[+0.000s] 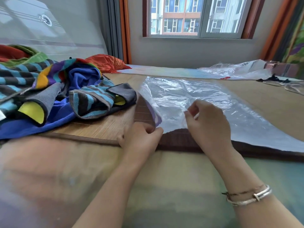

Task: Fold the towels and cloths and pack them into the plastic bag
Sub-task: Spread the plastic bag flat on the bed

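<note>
Hands pinching near edge of flat clear plastic bag (pixel 189 96), left hand (pixel 141 135), right hand (pixel 209 124), unfolded towels (pixel 54 94) heaped beside it

— What's in front of me besides the work?

— A bamboo mat (pixel 105 127) with a dark border; a window (pixel 195 17) ahead, showing apartment blocks; orange curtains (pixel 125 28) at either side of it.

— And on my wrist?

— A silver bangle (pixel 250 197) with a thin cord beside it; far right, a dark tangle (pixel 269 79) that I cannot make out.
</note>
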Demonstrator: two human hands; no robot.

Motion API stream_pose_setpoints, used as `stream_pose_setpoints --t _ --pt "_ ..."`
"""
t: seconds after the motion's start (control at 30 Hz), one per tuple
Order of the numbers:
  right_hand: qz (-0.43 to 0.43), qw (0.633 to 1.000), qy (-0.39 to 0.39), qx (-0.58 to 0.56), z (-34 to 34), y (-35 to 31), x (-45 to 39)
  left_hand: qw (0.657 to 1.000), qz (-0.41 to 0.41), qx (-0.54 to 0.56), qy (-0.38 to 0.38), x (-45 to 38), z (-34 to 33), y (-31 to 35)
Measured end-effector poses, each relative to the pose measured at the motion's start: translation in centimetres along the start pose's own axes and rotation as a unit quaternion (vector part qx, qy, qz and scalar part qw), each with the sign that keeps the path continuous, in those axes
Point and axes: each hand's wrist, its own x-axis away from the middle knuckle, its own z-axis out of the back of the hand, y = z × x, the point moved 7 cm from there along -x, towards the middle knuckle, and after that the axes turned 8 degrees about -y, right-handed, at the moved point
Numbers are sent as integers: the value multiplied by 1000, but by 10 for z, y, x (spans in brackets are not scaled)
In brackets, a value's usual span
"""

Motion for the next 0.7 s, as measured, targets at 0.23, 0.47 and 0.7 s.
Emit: stream_pose_setpoints --t 0.23,0.47,0.7 --pt "-12 997 73 -32 21 8 -14 983 47 -159 72 -10 39 -23" --pt "-13 987 16 -156 5 12 -20 972 -32 -168 162 -4 47 -19" --pt "0 981 -20 -192 -5 1 -16 948 -269 -79 151 34 7 53"
